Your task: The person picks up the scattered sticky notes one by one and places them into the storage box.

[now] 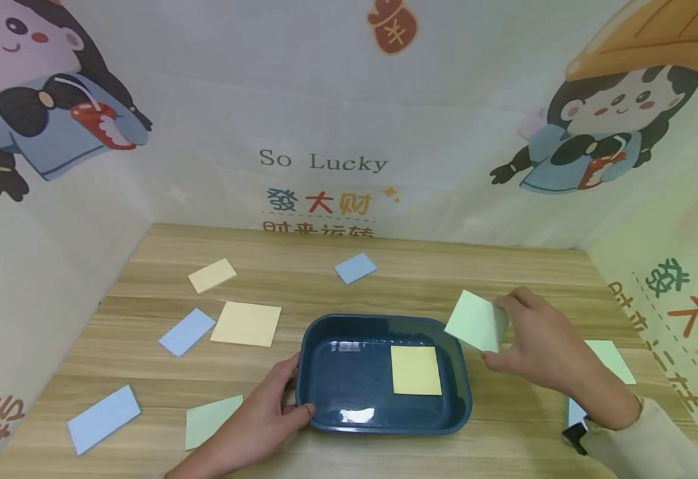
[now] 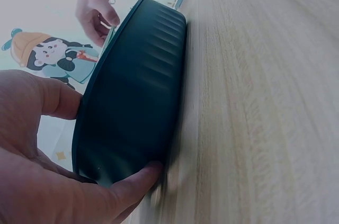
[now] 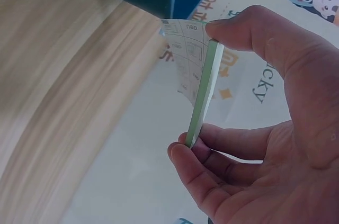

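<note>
A dark blue rectangular tray (image 1: pixel 349 372) stands on the wooden table with a yellow sticky note pad (image 1: pixel 416 370) lying inside, toward its right end. My left hand (image 1: pixel 273 412) grips the tray's left end; in the left wrist view the thumb and fingers (image 2: pixel 132 187) lie against its rim and outer wall. My right hand (image 1: pixel 534 339) pinches a light green sticky note pad (image 1: pixel 474 320) by opposite edges, above the tray's right rim. The right wrist view shows this pad's green edge (image 3: pixel 204 97) and its printed backing.
Left of the tray lie cream pads (image 1: pixel 245 324), blue pads (image 1: pixel 104 419) and a green pad (image 1: pixel 207 422), partly behind the left forearm. Another blue pad (image 1: pixel 356 268) lies behind the tray. Beside the right forearm are a green pad (image 1: pixel 615 359) and a partly hidden blue one. Printed cloth walls (image 1: pixel 325 100) enclose the table.
</note>
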`<state>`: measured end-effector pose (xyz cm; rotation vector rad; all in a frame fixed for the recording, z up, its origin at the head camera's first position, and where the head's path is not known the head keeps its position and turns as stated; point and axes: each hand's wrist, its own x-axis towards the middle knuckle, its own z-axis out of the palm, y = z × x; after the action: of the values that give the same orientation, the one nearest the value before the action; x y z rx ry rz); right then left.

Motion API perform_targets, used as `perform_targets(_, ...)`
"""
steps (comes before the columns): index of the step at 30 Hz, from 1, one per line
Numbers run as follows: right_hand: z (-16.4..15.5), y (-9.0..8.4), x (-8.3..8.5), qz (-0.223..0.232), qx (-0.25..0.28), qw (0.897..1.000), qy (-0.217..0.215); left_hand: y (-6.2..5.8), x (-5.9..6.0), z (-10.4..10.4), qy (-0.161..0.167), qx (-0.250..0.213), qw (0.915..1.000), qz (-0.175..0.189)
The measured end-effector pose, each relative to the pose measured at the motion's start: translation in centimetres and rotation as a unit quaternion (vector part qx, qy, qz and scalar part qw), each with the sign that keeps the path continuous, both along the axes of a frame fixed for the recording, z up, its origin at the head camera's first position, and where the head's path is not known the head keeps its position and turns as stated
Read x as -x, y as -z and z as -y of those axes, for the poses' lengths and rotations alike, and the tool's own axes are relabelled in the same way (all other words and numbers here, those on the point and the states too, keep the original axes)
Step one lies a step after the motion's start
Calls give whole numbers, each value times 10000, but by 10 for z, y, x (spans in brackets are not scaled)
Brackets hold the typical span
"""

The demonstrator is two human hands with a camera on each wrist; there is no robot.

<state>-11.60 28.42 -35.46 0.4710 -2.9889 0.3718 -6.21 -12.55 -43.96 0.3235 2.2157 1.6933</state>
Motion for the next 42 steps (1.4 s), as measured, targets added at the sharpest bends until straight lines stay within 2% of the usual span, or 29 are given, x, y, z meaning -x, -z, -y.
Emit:
perform_targets(16, 16, -5, 1, -32, 9, 9999, -119, 0, -1, 0, 65, -48, 9998, -175)
perform_targets(28, 31, -13, 3, 50, 30, 9996, -294, 0, -1, 1, 78, -114, 9998, -139)
perform_targets(42, 41, -7, 7, 153, 142, 9986, -478, 1, 0, 0, 67, -121, 9998, -156)
